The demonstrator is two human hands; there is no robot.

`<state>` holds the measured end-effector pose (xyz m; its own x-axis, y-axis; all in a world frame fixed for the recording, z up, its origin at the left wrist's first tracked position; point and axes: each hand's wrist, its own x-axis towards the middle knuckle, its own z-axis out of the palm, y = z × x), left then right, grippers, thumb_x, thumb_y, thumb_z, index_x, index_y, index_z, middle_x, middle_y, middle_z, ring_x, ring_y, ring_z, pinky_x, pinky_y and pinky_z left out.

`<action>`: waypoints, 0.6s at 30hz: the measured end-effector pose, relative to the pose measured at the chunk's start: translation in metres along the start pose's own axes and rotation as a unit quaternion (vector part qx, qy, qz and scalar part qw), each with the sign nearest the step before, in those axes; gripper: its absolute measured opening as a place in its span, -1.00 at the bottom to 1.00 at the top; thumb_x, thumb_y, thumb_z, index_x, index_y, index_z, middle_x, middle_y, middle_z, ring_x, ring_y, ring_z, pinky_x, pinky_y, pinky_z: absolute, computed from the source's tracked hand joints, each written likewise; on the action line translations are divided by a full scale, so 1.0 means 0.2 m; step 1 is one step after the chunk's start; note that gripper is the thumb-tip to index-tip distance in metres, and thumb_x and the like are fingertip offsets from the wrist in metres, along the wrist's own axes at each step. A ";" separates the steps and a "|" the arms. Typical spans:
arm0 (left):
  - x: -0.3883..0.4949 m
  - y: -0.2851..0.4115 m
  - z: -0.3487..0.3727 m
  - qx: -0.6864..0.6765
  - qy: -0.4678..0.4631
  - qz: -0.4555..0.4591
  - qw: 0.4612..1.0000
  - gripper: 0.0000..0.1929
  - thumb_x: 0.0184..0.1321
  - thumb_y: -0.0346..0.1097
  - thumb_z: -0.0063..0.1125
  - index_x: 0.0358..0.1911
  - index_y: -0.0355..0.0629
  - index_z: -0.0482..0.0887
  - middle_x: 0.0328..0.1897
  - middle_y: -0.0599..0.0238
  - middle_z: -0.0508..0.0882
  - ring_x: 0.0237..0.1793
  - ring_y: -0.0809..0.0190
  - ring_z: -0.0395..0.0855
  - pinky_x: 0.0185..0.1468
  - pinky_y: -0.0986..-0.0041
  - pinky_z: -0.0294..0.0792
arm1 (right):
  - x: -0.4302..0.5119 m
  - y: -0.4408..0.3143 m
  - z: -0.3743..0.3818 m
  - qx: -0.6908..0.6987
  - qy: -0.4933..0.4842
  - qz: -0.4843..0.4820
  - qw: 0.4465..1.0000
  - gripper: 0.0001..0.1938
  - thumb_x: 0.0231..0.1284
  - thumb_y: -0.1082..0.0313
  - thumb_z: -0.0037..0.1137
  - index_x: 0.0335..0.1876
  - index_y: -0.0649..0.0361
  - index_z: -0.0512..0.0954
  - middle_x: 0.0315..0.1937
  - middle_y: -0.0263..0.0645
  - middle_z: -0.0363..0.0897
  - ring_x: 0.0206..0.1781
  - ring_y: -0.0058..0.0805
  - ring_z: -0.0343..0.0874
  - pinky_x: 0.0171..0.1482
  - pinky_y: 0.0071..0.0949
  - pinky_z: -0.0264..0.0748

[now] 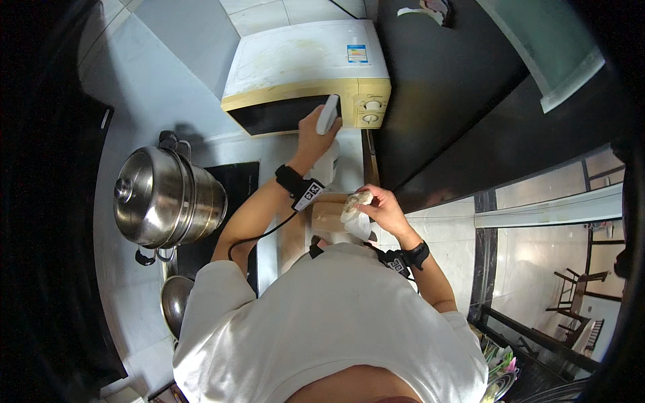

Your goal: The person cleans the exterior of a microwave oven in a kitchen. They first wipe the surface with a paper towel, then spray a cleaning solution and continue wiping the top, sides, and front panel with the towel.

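My left hand [315, 136] is closed around a white plastic object, which looks like a spray bottle [327, 115], in front of the microwave's dark door window. A translucent white body [327, 163] shows below that hand, partly hidden by the wrist. The white and yellow microwave oven [305, 55] has its door closed and stains on its top. Nearer my chest, my right hand [385, 209] pinches a crumpled white cloth or paper wipe [357, 204] with brownish marks. Both wrists wear black straps with small devices.
A large lidded steel steamer pot [166, 196] stands on the black cooktop [242, 184] at left, with a wok [176, 305] nearer me. A tall dark cabinet or refrigerator [443, 101] adjoins the microwave's right side. Chairs [577, 294] stand beyond the doorway.
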<state>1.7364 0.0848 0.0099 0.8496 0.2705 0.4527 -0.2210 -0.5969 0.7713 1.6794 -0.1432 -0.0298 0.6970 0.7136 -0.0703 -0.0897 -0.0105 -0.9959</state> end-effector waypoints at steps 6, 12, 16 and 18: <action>0.08 0.03 0.22 0.068 -0.027 0.033 0.997 -0.75 0.06 -0.23 0.20 -0.29 -0.26 0.59 -0.45 0.03 0.62 -0.41 -0.04 0.61 -0.29 0.31 0.42 | -0.04 0.06 -0.02 0.043 0.020 -0.026 0.999 -0.81 0.12 0.51 0.18 -0.15 0.29 0.50 -0.35 -0.42 0.57 -0.31 -0.77 0.48 -0.25 -0.68 0.45; 0.03 0.02 0.24 0.030 -0.044 0.013 0.999 -0.73 0.06 -0.23 0.21 -0.27 -0.27 0.60 -0.41 0.04 0.65 -0.38 -0.01 0.65 -0.27 0.32 0.43 | -0.04 0.07 -0.02 0.000 0.034 -0.023 0.999 -0.81 0.11 0.48 0.20 -0.16 0.29 0.50 -0.41 -0.40 0.56 -0.36 -0.78 0.46 -0.30 -0.69 0.43; -0.11 -0.01 0.21 0.004 -0.038 0.033 0.999 -0.75 0.04 -0.23 0.22 -0.29 -0.26 0.59 -0.45 0.05 0.63 -0.40 -0.03 0.62 -0.27 0.29 0.41 | -0.04 0.05 0.00 -0.036 0.016 -0.021 0.999 -0.79 0.10 0.46 0.21 -0.15 0.27 0.51 -0.41 -0.44 0.55 -0.41 -0.77 0.44 -0.34 -0.68 0.40; -0.20 -0.01 0.21 -0.043 -0.034 0.005 0.999 -0.77 0.00 -0.24 0.22 -0.39 -0.25 0.57 -0.56 0.03 0.58 -0.44 -0.12 0.57 -0.27 0.17 0.37 | -0.04 0.04 0.00 -0.001 -0.008 -0.014 1.000 -0.80 0.12 0.52 0.18 -0.14 0.29 0.49 -0.35 -0.43 0.55 -0.30 -0.77 0.46 -0.24 -0.70 0.44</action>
<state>1.7219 0.0434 -0.0286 0.8770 0.2120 0.4312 -0.2666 -0.5319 0.8037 1.6731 -0.1481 -0.0366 0.6878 0.7248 -0.0409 -0.0684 0.0086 -0.9976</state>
